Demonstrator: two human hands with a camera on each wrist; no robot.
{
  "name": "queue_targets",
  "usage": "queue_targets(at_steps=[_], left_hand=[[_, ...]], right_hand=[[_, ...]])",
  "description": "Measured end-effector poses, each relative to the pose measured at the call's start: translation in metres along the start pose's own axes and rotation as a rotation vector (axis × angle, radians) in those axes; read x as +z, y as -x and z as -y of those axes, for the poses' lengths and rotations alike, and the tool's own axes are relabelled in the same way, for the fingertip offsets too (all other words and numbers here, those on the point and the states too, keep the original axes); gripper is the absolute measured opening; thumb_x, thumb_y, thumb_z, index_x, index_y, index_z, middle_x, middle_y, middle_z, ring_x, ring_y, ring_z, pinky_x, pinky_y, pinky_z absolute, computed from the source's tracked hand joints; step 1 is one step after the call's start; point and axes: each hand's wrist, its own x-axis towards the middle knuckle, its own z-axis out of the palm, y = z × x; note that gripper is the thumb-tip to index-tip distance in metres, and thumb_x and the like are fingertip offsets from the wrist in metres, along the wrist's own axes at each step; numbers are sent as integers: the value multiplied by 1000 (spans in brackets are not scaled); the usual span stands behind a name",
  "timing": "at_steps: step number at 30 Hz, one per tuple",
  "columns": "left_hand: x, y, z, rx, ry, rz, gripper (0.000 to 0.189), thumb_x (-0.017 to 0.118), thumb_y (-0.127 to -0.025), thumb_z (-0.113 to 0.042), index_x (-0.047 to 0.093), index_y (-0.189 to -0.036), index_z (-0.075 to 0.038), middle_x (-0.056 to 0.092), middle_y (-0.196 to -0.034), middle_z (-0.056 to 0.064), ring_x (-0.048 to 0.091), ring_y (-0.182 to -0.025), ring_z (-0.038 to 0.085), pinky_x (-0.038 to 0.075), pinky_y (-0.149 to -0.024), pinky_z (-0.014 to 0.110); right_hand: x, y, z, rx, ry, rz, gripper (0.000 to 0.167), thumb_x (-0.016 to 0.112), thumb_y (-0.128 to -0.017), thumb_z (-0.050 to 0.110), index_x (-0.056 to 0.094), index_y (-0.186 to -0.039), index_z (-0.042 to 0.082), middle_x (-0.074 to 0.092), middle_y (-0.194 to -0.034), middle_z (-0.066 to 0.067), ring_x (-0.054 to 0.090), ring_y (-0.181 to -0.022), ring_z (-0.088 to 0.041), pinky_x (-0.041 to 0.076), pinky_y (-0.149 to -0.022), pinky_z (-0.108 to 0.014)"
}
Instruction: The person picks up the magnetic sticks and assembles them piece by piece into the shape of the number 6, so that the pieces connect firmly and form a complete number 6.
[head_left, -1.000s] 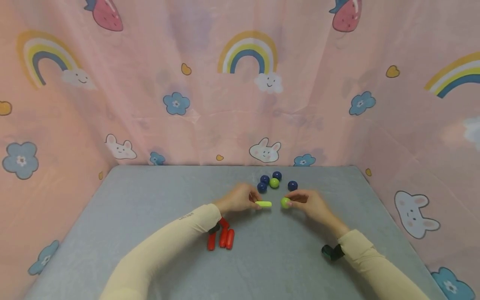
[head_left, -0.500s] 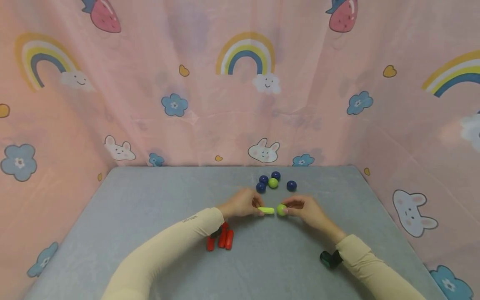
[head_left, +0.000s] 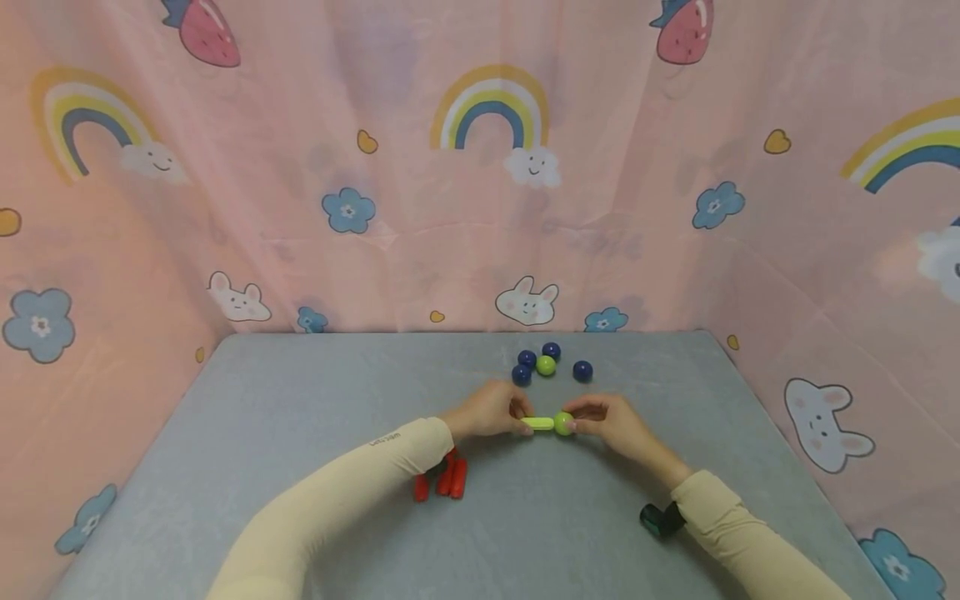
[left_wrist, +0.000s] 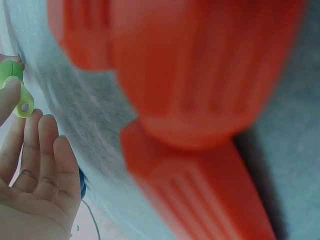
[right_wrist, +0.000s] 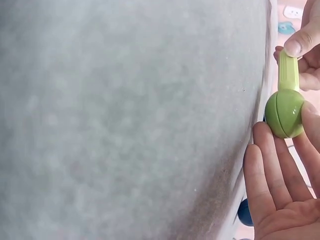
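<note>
Between thumb and fingers, my left hand pinches a light yellow-green rod. A hole shows at the rod's near end in the left wrist view. My right hand pinches a green ball that has a seam line across it. Rod and ball touch end to end just over the table; whether they are joined I cannot tell. Behind the hands lie several dark blue balls and another green ball. Under my left forearm are several red rods, looming large and ridged in the left wrist view.
The grey table reaches back to a pink patterned curtain, which also stands along both sides. A dark wrist camera hangs by my right sleeve.
Both hands have come together and slightly toward me. The gap between the yellow-green rod and the green ball has shut, and they now touch. The other balls stay put.
</note>
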Motion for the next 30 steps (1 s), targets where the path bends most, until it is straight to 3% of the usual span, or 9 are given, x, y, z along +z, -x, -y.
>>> queue_targets(at_steps=[15,21,26,30], left_hand=[[3,-4,0,5,-2,-3,20,83,-80,-22,77,-97,-14,73,-85,-5,58,-74,1,48,-67,14],[-6,-8,2,10,42,25,20,82,-81,-21,76,-97,-12,73,-86,-1,59,-72,1,50,-65,15],[-23,-20,-1,15,61,-46,18,79,-84,-17,74,-98,-8,73,-90,4,61,-75,5,50,-67,16],[-31,-35,-2,-11,48,-133,25,77,-86,-17,73,-107,-5,73,-100,6,64,-88,13,53,-77,22]], right_hand=[[-3,1,-8,-14,5,14,34,71,-91,17,68,-120,0,71,-118,-19,70,-107,-30,59,-87,-36],[-4,2,-9,-2,12,29,35,72,-91,21,69,-120,3,71,-118,-17,70,-106,-27,59,-86,-30],[-3,4,-5,19,-21,30,36,73,-90,22,69,-119,3,71,-119,-18,70,-107,-28,59,-84,-30],[-3,3,-5,50,-18,27,36,73,-90,24,70,-120,4,71,-119,-16,69,-108,-26,59,-86,-34]])
